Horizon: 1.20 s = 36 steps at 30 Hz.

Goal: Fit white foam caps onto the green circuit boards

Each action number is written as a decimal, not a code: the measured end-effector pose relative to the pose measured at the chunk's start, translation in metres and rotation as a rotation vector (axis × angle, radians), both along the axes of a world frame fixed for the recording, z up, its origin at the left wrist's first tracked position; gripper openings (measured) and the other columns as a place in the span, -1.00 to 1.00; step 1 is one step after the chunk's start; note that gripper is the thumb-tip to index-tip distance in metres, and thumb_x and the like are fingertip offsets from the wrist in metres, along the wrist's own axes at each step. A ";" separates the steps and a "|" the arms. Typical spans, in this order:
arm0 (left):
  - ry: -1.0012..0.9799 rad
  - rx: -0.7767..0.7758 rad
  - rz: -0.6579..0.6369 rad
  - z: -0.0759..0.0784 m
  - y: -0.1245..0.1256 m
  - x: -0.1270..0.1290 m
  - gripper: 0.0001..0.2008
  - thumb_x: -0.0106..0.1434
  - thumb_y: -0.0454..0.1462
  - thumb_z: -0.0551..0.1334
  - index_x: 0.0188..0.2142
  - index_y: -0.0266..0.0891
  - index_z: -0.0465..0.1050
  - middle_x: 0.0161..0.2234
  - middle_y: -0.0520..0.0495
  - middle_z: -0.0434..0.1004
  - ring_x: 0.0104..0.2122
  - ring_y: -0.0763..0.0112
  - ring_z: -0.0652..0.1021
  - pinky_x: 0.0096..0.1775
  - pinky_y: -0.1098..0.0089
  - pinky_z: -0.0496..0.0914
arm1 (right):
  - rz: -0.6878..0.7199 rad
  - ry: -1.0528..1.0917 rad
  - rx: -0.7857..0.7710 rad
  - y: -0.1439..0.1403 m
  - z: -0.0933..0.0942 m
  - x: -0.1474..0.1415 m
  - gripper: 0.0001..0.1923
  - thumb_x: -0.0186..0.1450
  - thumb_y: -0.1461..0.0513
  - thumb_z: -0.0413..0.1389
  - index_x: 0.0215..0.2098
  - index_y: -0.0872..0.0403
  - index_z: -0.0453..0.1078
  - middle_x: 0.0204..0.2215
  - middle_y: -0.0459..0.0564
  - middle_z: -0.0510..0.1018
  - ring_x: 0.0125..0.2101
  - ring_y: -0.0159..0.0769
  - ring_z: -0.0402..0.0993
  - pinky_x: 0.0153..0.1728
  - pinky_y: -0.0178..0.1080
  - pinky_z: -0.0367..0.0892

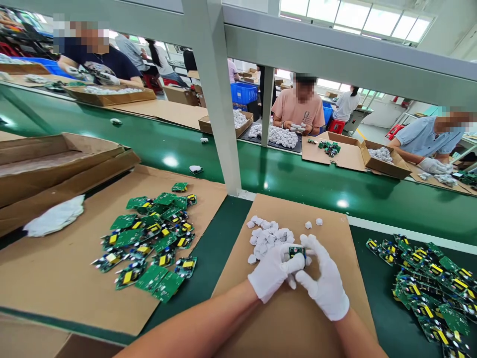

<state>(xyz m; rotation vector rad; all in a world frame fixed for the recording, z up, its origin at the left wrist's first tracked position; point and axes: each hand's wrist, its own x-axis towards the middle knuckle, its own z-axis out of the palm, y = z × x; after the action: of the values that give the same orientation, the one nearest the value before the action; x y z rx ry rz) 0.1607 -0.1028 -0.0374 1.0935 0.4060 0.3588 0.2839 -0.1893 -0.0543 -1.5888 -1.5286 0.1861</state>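
Both of my hands wear white gloves above a cardboard sheet [290, 318]. My left hand [274, 268] is closed on a small green circuit board [297, 252], with the thumb across its lower edge. Beside the board's right edge, my right hand [326, 281] curves with thumb and fingers apart. Its fingertips come close to the board; whether they touch it is unclear. Just beyond my hands lies a heap of small white lumpy pieces [266, 236], and two loose white pieces [319, 222] sit to its right.
Circuit boards with yellow parts are piled on the left cardboard [67, 288] and on the green surface at right [428, 278]. A grey post [219, 99] rises ahead. Past it runs a green conveyor belt [298, 171], with several co-workers opposite. An open cardboard box [55, 181] stands left.
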 end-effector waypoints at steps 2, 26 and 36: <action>0.028 0.006 0.021 0.004 0.000 -0.002 -0.72 0.10 -0.10 0.23 -0.39 -0.32 0.39 -0.50 -0.01 0.38 -0.58 0.56 0.38 -0.62 0.56 0.32 | -0.025 0.147 -0.083 -0.002 -0.002 0.001 -0.28 0.18 0.13 0.14 0.25 0.03 0.01 0.07 0.13 0.38 -0.02 -0.07 0.38 -0.06 -0.03 0.36; -0.018 -0.130 0.031 -0.003 -0.007 -0.001 -0.72 0.13 -0.10 0.23 -0.29 -0.27 0.35 -0.46 0.02 0.37 -0.50 0.53 0.42 -0.41 0.45 0.39 | -0.012 -0.484 0.279 0.010 0.005 0.001 -0.77 0.19 0.29 0.13 -0.18 -0.06 0.47 -0.16 0.01 0.55 -0.08 -0.15 0.41 -0.13 -0.06 0.43; 0.021 0.019 0.010 0.002 0.003 -0.001 -0.78 0.09 -0.16 0.23 -0.43 -0.31 0.39 -0.49 -0.03 0.40 -0.50 0.48 0.44 -0.56 0.52 0.37 | 0.112 0.290 -0.062 -0.003 -0.004 0.006 -0.29 0.29 0.04 0.00 0.30 -0.03 -0.19 0.20 0.11 0.19 0.08 -0.12 0.29 -0.01 -0.04 0.32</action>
<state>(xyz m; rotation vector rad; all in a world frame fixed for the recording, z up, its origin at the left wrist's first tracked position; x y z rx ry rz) 0.1593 -0.1002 -0.0358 1.1152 0.4271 0.3609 0.2895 -0.1922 -0.0585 -1.4522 -1.3952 0.5088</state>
